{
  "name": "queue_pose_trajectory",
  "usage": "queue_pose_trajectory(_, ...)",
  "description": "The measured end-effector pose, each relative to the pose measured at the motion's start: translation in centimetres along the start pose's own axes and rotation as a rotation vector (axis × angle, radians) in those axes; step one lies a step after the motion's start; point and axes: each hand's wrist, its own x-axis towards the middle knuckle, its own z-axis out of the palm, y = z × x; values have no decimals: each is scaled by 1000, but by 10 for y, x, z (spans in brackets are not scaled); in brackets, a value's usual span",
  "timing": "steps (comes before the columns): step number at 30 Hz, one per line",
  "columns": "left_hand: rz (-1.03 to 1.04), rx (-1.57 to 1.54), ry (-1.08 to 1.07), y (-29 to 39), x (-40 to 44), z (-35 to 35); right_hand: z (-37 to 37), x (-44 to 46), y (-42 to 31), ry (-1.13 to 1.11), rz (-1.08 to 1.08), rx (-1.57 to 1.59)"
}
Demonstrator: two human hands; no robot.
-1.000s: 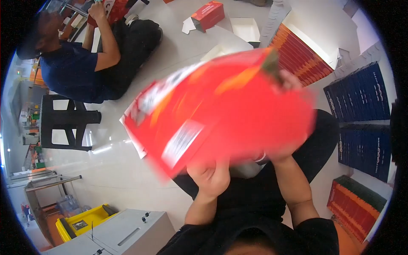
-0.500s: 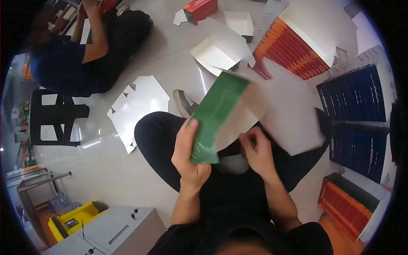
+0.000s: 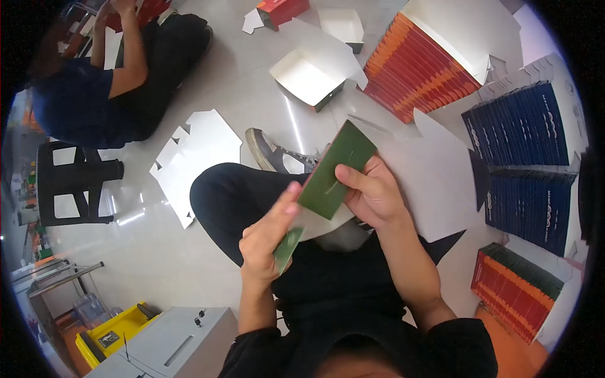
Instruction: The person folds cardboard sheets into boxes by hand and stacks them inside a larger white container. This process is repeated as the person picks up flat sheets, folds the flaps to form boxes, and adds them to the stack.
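A folded cardboard box blank (image 3: 337, 170), green outside and white inside, is over my lap. My right hand (image 3: 375, 192) grips the green panel, its thumb flat on the face and its fingers behind. My left hand (image 3: 268, 236) is around the panel's lower left end, where a small green part shows by the palm. Its fingers point up along the panel's left edge, slightly blurred. A large white sheet part (image 3: 435, 183) spreads to the right over my knee; where it joins the green panel is partly hidden.
Two opened boxes (image 3: 309, 79) and a red box (image 3: 280, 11) lie ahead on the floor. Stacks of red (image 3: 419, 66) and blue (image 3: 513, 126) flattened boxes stand at right. A white blank (image 3: 201, 151), black stool (image 3: 75, 179) and grey cabinet (image 3: 176, 340) are left. Another person (image 3: 94, 94) sits upper left.
My right hand has moved up from the lower edge onto the green panel and now grips it. My left hand has shifted slightly left and down, and the panel looks bent at its lower end.
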Motion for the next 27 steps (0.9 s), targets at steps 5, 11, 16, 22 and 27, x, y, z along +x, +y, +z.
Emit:
queue_pose_trajectory(5, 256, 149, 206, -4, 11, 6, -1, -12, 0, 30, -31, 34)
queue_pose_trajectory(11, 288, 411, -43, 7, 27, -7, 10, -30, 6, 196, -247, -350)
queue_pose_trajectory(16, 319, 441, -14, 9, 24, 1, 43, -38, 11, 138, -260, -67)
queue_pose_trajectory(22, 175, 392, 4, 21, 14, 23, 47, -58, 25, 280, -294, -20)
queue_pose_trajectory(27, 105, 308, -83, 28, 12, 25, 47, -68, 28, 366, -237, -90)
